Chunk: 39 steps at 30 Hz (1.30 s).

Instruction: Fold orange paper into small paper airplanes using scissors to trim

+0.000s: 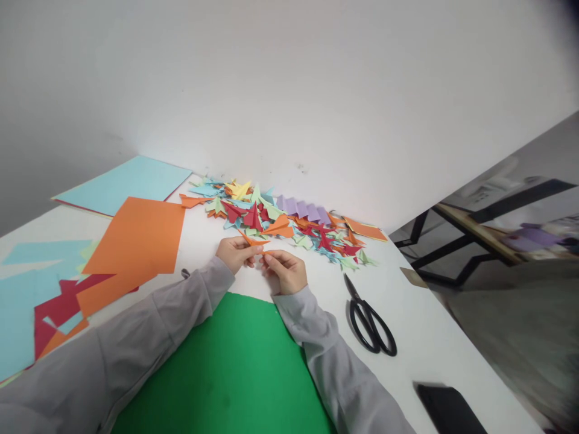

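Observation:
Between my two hands is a small folded piece of orange paper (256, 242), its pointed ends sticking out past the fingers. My left hand (236, 253) pinches it from the left, fingers closed. From the right, my right hand (287, 270) grips its lower edge between thumb and fingers. Just beyond the hands lies a long heap of folded paper shapes (252, 216) in red, orange, green, blue and yellow, several shaped like small planes. A purple pleated paper strip (303, 210) rests at the back of this heap.
Black-handled scissors (368, 319) lie right of my right forearm, near a black flat object (447, 410). A green sheet (221, 367) is under my forearms. Leftward are an orange sheet (140, 235), blue sheets (124, 184) and paper scraps (63, 301). A wall (289, 90) borders the white table (316, 307).

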### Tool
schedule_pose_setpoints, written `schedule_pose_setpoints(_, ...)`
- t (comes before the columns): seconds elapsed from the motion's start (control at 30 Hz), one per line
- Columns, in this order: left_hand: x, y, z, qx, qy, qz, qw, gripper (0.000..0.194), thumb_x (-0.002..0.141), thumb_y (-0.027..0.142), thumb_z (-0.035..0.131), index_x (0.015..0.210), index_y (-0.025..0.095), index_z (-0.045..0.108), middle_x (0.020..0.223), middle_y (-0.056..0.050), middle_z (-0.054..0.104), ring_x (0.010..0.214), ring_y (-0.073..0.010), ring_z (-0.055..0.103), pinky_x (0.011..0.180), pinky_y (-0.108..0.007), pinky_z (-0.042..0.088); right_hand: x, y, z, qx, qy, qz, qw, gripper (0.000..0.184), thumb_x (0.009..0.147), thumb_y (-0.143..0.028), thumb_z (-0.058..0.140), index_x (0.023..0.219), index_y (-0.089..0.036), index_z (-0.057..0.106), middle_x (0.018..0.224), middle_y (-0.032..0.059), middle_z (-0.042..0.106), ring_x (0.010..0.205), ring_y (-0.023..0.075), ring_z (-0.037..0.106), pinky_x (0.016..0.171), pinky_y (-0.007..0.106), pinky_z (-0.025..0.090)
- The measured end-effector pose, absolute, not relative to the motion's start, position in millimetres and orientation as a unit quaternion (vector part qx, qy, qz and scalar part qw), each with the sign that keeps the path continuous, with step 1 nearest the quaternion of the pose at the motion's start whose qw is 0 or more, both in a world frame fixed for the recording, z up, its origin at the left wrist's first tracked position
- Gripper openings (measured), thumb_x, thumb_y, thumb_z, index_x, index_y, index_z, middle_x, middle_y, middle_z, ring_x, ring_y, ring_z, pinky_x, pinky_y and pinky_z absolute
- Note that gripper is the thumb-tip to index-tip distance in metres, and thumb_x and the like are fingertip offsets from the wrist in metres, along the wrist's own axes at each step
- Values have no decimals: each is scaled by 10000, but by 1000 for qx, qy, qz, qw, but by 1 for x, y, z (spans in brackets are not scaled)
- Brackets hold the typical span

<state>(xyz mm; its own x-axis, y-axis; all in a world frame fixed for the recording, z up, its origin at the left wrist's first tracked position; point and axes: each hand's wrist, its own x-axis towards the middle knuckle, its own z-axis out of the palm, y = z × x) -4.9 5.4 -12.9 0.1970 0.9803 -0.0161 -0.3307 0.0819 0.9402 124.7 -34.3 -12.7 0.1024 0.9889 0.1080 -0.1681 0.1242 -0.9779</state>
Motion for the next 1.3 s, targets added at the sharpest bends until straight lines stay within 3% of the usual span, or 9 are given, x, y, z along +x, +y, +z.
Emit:
schedule_pose_setpoints(0.53,-5,5,-12,449,381,513,625,243,496,285,776,598,103,652,375,29,515,328,-69,442,367,-205,354,120,-35,-5,-488,-468,430,598,185,543,-311,737,568,-166,624,470,-16,611,399,77,488,401,199,386)
schedule_pose_setpoints(0.9,-5,7,-14,432,377,517,635,261,474,286,790,606,106,655,379,33,514,330,-66,441,356,-200,340,124,-33,-11,-434,-407,527,606,227,606,-383,678,590,-158,653,567,29,649,465,111,556,383,203,410)
schedule_pose_setpoints(1.3,-7,-1,-2,484,378,492,617,240,500,295,769,616,115,659,372,37,517,332,-64,442,363,-191,346,122,-33,-10,-485,-499,421,582,255,593,-403,708,593,-170,605,488,-13,600,414,84,485,408,207,385)
